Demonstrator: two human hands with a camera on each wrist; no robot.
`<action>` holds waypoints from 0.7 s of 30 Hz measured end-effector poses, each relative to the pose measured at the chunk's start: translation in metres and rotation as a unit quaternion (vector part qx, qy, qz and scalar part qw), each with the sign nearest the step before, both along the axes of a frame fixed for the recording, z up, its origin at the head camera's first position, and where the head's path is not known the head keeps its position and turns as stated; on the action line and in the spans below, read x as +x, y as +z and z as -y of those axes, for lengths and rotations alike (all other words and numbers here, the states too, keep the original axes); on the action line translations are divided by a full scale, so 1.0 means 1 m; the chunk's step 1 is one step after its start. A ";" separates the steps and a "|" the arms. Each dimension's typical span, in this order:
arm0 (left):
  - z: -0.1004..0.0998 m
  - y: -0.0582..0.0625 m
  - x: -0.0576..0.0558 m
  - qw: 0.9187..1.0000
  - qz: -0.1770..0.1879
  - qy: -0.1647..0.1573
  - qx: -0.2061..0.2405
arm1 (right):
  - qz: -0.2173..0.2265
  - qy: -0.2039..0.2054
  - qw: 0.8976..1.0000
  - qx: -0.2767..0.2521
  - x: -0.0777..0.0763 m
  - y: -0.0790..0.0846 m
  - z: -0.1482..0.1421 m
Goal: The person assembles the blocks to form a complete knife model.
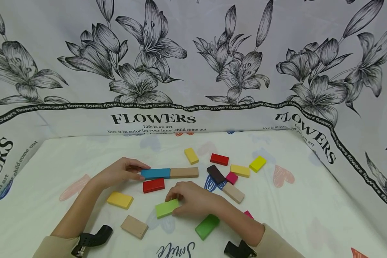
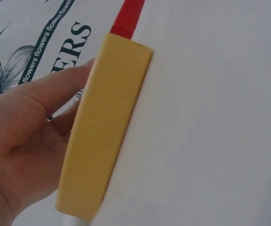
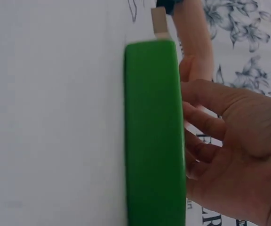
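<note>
At the left end of the row point(image 1: 171, 173), left hand point(image 1: 120, 173) has fingers pinched on blue block point(image 1: 155, 173), tan block point(image 1: 184, 172) butted to its right. Nearside, right hand point(image 1: 193, 199) has fingers clamped on lime block point(image 1: 165, 209); lifted or resting, can't tell. Looks like row-building: next move likely calls for bringing lime in square, clear of red block point(image 1: 153, 185).

"FLOWERS" on the backdrop point(image 1: 196, 86), "flowers" on its band point(image 1: 148, 105), "Smile" on the tablecloth point(image 1: 271, 208).
</note>
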State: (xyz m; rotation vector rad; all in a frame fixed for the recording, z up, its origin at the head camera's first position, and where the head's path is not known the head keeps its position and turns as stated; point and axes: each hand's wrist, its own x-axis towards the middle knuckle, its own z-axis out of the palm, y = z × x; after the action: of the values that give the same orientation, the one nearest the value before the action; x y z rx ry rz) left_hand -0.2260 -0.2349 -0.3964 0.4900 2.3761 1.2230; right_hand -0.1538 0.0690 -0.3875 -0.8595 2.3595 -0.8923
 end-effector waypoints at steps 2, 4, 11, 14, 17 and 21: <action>0.001 -0.001 0.000 1.000 -0.001 0.001 0.000 | 0.009 -0.004 1.000 0.000 -0.003 0.003 -0.006; 0.001 -0.001 0.000 1.000 -0.001 0.001 0.000 | 0.017 -0.012 1.000 -0.001 -0.006 0.004 -0.011; 0.000 -0.001 0.000 1.000 -0.005 0.002 0.002 | 0.010 -0.013 1.000 -0.013 -0.008 0.003 -0.011; 0.000 -0.001 0.000 1.000 -0.008 0.002 0.001 | -0.001 -0.011 1.000 -0.013 -0.008 0.002 -0.010; -0.001 0.000 0.001 1.000 -0.014 0.003 0.000 | -0.016 -0.011 1.000 -0.009 -0.009 0.002 -0.012; -0.004 0.000 0.003 1.000 -0.027 -0.004 0.009 | -0.028 -0.009 0.999 -0.013 -0.012 0.006 -0.019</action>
State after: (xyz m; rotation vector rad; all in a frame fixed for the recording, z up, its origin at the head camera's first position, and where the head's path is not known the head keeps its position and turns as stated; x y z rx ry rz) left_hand -0.2231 -0.2311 -0.3967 0.5455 2.4070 1.2435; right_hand -0.1661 0.0875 -0.3819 -0.8869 2.4118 -0.9189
